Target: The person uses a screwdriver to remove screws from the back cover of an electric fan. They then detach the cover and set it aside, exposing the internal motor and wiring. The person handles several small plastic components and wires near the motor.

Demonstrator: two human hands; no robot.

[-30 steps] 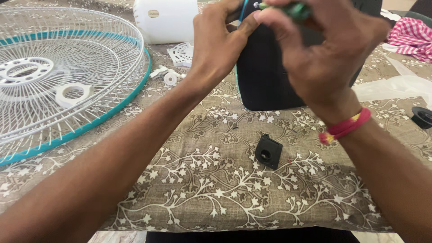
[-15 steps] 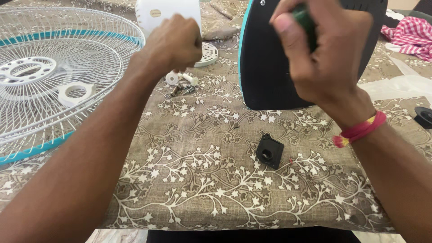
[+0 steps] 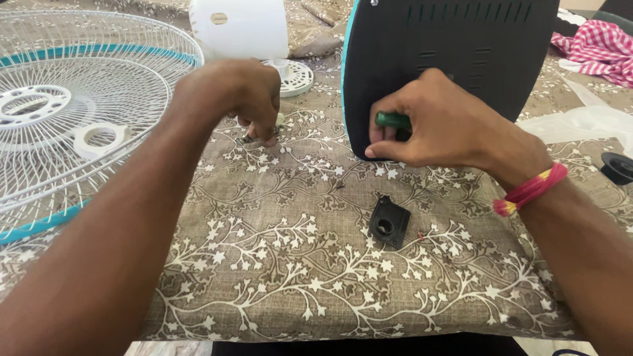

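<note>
- Green-handled tool: the right hand is curled around it, fingers closed on the handle, only a short green stub showing between thumb and forefinger. The tool's tip is hidden, so what kind of tool it is cannot be told.
- Right hand rests against the lower edge of a black plastic housing with vent slots and a teal rim, which stands up just behind the knuckles.
- Left hand is bunched, fingertips pinched down on small metal bits lying on the cloth directly beneath it; whether it has lifted any cannot be told.
- Just beyond the left hand sit a white round perforated disc and a white rounded casing.
- Out past the left forearm lies a white wire fan guard with a teal ring.
- Nearer the body than the right hand, apart from it, lies a small black square part with a round hole.
- Everything rests on a brown cloth with white leaf sprigs.
- Right wrist wears a red thread band.
</note>
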